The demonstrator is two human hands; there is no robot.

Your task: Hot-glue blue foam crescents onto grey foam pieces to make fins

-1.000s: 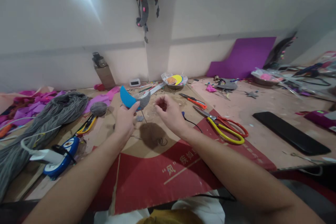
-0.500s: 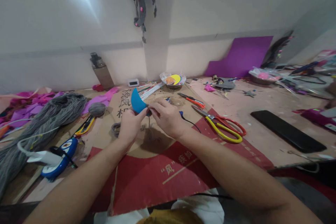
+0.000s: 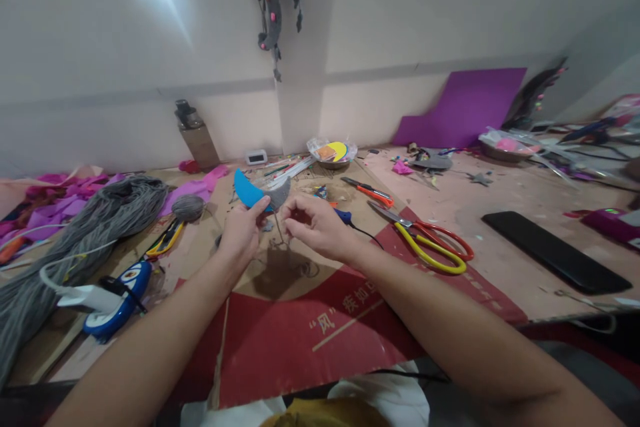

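My left hand (image 3: 241,233) pinches a blue crescent shape (image 3: 246,188) near its middle, thumb on the near side. The crescent's right half is wrapped in grey yarn (image 3: 281,193), while its left half shows bare blue. From the wrapping a yarn strand (image 3: 279,225) runs down toward the cardboard. Close by on the right is my right hand (image 3: 320,227), its thumb and fingers drawn together at the strand. Both hands are above a brown and red cardboard sheet (image 3: 320,340). Loose yarn lies on the cardboard beneath them.
Red-and-yellow-handled scissors (image 3: 430,247) and an orange cutter knife (image 3: 370,191) lie to the right, with a black phone-like slab (image 3: 555,250) beyond. A grey yarn skein (image 3: 95,233), a blue power strip (image 3: 120,300) and a bottle (image 3: 196,137) are leftward. A bowl (image 3: 334,161) stands behind.
The crescent has swung left and tilted, bringing its yarn-wrapped half into view. My right hand has moved slightly down and away from it, leaving a gap between the hands.
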